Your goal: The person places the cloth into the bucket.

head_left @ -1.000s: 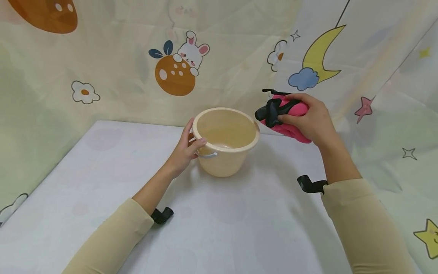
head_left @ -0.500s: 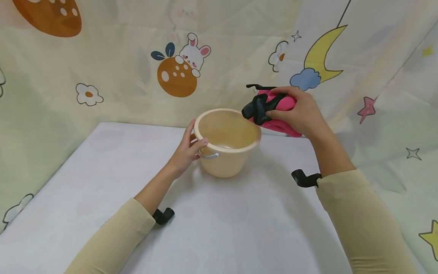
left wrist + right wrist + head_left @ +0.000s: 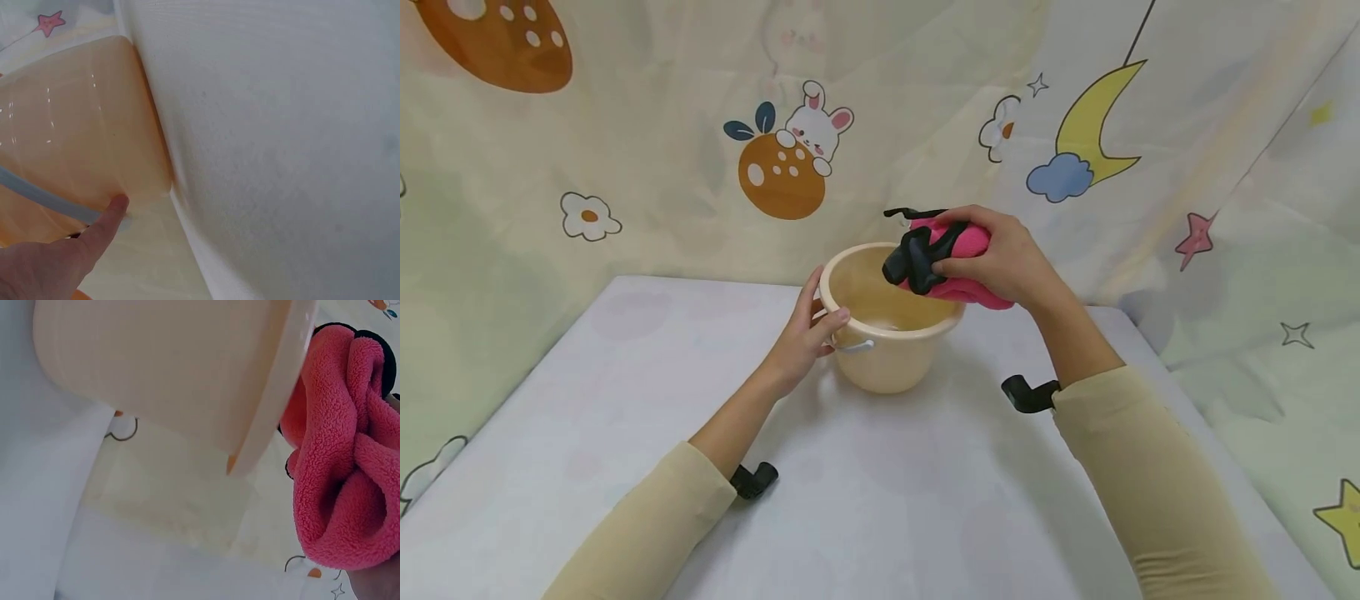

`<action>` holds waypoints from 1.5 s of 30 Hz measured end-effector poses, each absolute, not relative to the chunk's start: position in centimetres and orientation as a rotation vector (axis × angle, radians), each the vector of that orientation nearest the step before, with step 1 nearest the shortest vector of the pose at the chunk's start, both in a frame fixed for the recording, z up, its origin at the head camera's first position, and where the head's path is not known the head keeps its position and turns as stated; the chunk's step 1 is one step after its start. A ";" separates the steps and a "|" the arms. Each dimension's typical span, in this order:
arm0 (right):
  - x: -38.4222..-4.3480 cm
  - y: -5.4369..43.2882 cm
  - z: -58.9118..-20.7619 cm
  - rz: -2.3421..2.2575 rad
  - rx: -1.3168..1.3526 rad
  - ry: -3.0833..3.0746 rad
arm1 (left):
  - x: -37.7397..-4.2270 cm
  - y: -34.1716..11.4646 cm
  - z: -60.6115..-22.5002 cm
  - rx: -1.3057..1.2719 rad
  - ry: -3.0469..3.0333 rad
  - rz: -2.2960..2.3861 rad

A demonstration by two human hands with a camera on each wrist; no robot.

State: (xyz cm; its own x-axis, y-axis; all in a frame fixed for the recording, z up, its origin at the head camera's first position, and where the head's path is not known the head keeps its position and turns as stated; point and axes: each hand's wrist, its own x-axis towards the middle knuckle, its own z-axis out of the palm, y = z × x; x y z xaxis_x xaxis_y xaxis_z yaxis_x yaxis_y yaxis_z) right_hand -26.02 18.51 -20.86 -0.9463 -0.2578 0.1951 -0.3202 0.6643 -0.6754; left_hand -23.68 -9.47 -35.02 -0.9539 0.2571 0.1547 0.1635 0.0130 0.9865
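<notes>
A cream plastic bucket [image 3: 887, 362] with a pale handle stands on the white table. My left hand [image 3: 801, 337] grips its left side, thumb over the rim and fingers around the outside; in the left wrist view one finger [image 3: 106, 225] lies by the handle [image 3: 44, 197]. My right hand [image 3: 1000, 258] pinches a bundled pink plush cloth [image 3: 970, 290] with black edging. A dark, smooth, knotted-looking piece [image 3: 917, 260] crosses the bundle's front under my thumb. The bundle is over the right part of the bucket's opening. Thick folds of the cloth [image 3: 331, 462] show beside the rim in the right wrist view.
The white tabletop [image 3: 880, 500] extends in front of and to both sides of the bucket. Behind it hangs a patterned fabric backdrop [image 3: 670, 167] with cartoon prints. Black wrist mounts [image 3: 1028, 394] stick out at both sleeves.
My right hand has carried the pink cloth bundle leftward, from beside the bucket to over its opening. My left hand keeps its hold on the bucket, which stays in place.
</notes>
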 end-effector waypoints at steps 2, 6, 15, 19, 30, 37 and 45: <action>-26.3 18.0 -21.3 1.153 0.514 -2.803 | -23.7 -9.5 -35.2 0.450 2.185 2.111; -26.8 17.2 -22.1 1.155 0.570 -2.821 | -23.7 -9.5 -35.3 0.443 2.184 2.110; -27.7 15.6 -23.3 1.078 0.631 -2.912 | -23.7 -9.5 -35.2 0.435 2.191 2.109; -28.0 14.9 -23.5 1.044 0.680 -2.950 | -23.8 -9.5 -35.1 0.422 2.196 2.111; -28.6 13.3 -24.0 0.945 0.667 -3.035 | -23.7 -9.4 -35.0 0.424 2.174 2.125; -28.9 12.4 -24.6 0.956 0.669 -3.061 | -23.8 -9.4 -35.1 0.418 2.173 2.121; -29.4 11.9 -25.4 1.012 0.665 -3.031 | -23.9 -9.4 -35.2 0.424 2.192 2.109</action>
